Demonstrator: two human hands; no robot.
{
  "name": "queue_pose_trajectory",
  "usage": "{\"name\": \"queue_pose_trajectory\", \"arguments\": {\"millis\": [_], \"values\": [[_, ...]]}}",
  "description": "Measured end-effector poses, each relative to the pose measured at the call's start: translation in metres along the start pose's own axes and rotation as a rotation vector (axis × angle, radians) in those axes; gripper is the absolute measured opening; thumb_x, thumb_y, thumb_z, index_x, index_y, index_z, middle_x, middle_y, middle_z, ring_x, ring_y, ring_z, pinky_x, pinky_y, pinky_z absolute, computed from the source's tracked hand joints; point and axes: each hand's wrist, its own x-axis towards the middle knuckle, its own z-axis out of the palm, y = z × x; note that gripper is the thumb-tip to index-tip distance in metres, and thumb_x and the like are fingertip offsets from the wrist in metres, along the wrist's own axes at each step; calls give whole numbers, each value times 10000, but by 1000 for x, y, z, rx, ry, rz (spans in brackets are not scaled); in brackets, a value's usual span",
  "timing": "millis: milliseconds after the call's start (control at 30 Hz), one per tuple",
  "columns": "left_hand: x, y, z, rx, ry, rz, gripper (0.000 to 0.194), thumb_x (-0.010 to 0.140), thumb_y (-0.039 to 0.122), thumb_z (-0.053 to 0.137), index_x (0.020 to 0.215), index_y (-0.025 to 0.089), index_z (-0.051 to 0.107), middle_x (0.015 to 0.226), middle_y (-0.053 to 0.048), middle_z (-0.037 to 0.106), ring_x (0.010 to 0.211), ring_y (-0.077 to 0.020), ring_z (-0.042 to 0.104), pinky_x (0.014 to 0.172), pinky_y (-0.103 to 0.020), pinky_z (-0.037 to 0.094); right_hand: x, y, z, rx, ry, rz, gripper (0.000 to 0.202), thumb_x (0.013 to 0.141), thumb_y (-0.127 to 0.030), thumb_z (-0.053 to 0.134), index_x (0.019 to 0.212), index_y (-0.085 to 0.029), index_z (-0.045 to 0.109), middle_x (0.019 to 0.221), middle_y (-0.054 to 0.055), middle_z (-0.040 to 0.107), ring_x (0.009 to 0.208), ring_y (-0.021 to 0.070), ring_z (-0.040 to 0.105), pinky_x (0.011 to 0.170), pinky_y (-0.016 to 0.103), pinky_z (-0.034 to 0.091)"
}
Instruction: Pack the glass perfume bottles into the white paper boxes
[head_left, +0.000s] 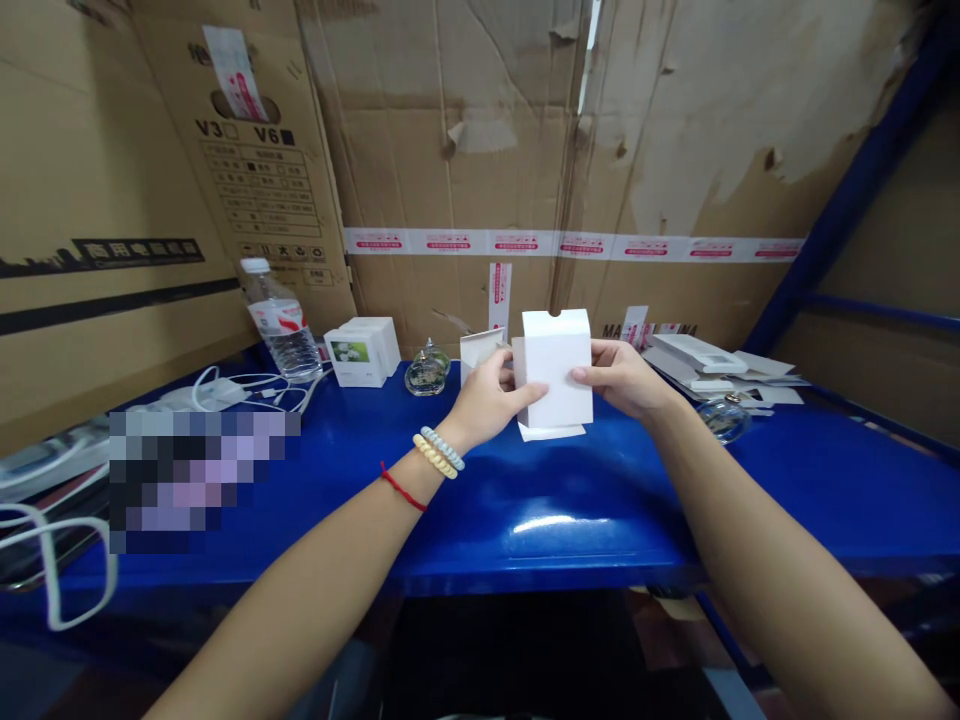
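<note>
Between my two hands a white paper box (559, 370) is held upright just above the blue table. Its lower flap hangs open and its top edge has a small notch. My left hand (495, 390) grips its left side, thumb on the front face, fingers behind. On the right edge my right hand (619, 377) pinches it with the thumb in front. Behind my left hand a second white box piece (482, 347) shows in part; whether it belongs to the held box I cannot tell. Left of that hand stand glass bottles (426, 374) with rounded bodies.
White boxes (362, 352) and a water bottle (281, 320) stand at the back left, near white cables (225, 385). Flattened white cartons (705, 355) are stacked at right, beside another glass bottle (724, 418). Cardboard (450, 180) walls the blue table (480, 520) behind.
</note>
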Motion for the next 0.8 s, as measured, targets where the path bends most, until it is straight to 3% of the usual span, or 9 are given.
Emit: {"name": "queue_pose_trajectory", "arguments": {"millis": [100,200,300,400,600,800], "values": [[0,3,-3,11,-23,-10,592,697,364,770,1174,146,496,957,-136,723,822,-243,708,729,-406,590,0,0,-6,-6,-38,38,506,526,-298,888,985,-164,722,917,77,757,799,199,704,695,325,570],[-1,2,-5,30,9,13,622,737,456,718,1214,156,454,915,-116,710,798,-223,698,696,-362,574,2,1,-8,40,37,8,484,548,-318,878,980,-166,719,970,84,752,809,207,704,694,342,577],[-4,1,-6,118,3,149,708,737,456,707,1305,190,378,1052,-122,683,816,-185,679,715,-328,555,4,1,-8,121,172,-26,459,539,-348,879,931,-172,717,976,80,750,800,219,703,701,372,585],[-7,2,-7,296,-35,303,807,646,354,791,1331,220,385,1202,-133,633,865,-177,661,742,-315,543,6,0,-8,162,246,-37,463,520,-370,884,900,-169,713,932,80,752,778,224,703,686,372,588],[-4,-2,-6,269,29,284,603,723,360,742,1245,199,489,1046,-88,683,768,-141,661,677,-265,533,5,0,1,161,214,-31,478,523,-354,884,928,-165,713,996,97,751,877,267,713,724,392,598],[-2,-4,-7,203,81,289,559,699,382,767,1165,174,537,955,-55,677,686,-106,638,664,-245,534,6,2,6,189,203,-7,507,496,-396,901,912,-167,727,966,85,756,803,240,717,661,347,594]]}}
